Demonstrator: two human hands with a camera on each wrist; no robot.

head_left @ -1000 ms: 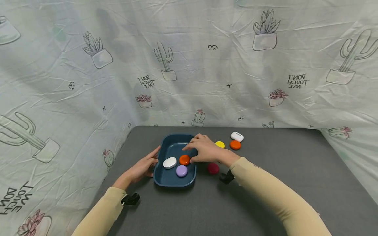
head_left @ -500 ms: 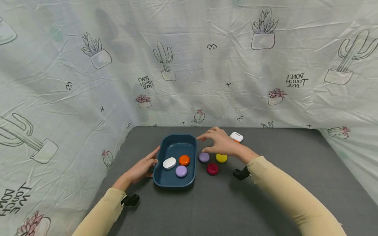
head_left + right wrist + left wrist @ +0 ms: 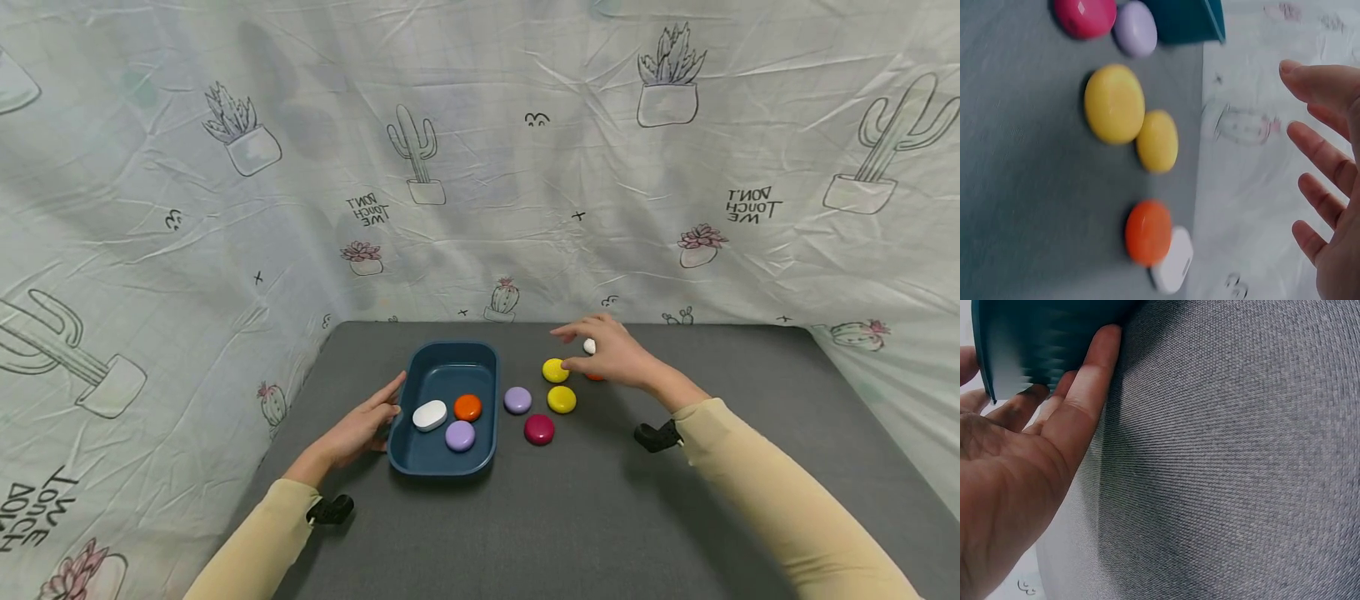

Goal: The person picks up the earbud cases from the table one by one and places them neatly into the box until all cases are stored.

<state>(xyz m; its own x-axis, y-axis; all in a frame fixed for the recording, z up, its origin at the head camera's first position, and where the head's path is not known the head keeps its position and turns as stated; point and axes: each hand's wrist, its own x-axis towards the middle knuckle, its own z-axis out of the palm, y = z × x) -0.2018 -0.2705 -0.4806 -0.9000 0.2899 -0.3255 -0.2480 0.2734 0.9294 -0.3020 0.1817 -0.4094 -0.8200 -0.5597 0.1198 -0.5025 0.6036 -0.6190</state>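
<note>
My left hand (image 3: 362, 429) lies against the left wall of a dark blue tray (image 3: 442, 464). In the left wrist view its fingers (image 3: 1077, 403) extend along the tray's outer side. Inside the tray are a white oval piece (image 3: 430, 416), a glossy orange disc (image 3: 468, 407) and a lilac disc (image 3: 460, 436). My right hand (image 3: 615, 354), fingers spread and holding nothing, hovers at the back of the table. From the head it partly hides another orange disc (image 3: 1149, 233) and a white oval piece (image 3: 1174, 261) with a dark slot. Its thumb overlaps the farther yellow disc (image 3: 555, 370).
Right of the tray lie a lilac disc (image 3: 517, 400), a dark red disc (image 3: 539, 430) and a nearer yellow disc (image 3: 562, 399). They rest on a grey cloth-covered table (image 3: 480, 542). A white curtain (image 3: 480, 208) with cactus drawings hangs behind and at the sides.
My right hand has moved right from over the tray, past the loose lilac and yellow discs, uncovering them. It now covers the back orange and white pieces. My left hand stays at the tray.
</note>
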